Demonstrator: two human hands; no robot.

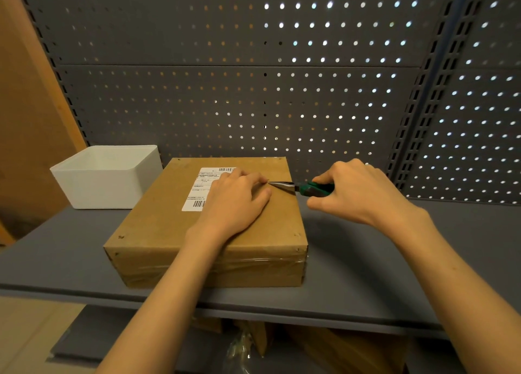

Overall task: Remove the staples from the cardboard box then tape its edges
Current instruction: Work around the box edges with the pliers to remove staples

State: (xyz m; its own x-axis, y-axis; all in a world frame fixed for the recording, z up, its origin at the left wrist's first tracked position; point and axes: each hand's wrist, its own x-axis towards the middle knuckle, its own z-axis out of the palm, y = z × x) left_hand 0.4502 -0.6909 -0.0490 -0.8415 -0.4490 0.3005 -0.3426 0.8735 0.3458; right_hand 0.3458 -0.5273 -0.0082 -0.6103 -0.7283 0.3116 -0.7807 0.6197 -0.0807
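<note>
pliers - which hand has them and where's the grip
The right hand grips the pliers by their green handles; the metal tips point left over the cardboard box. The left hand rests flat on the box, holding nothing.

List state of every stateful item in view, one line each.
cardboard box: closed, flat on the shelf, clear tape across its front side
pliers: held, tips on the box top by the left fingertips
left hand: flat on the box top, pressing
right hand: grips the green pliers handles
white bin: open-topped, upright, left of the box; contents not visible
shipping label: stuck on the box top, partly covered by the left hand
</note>
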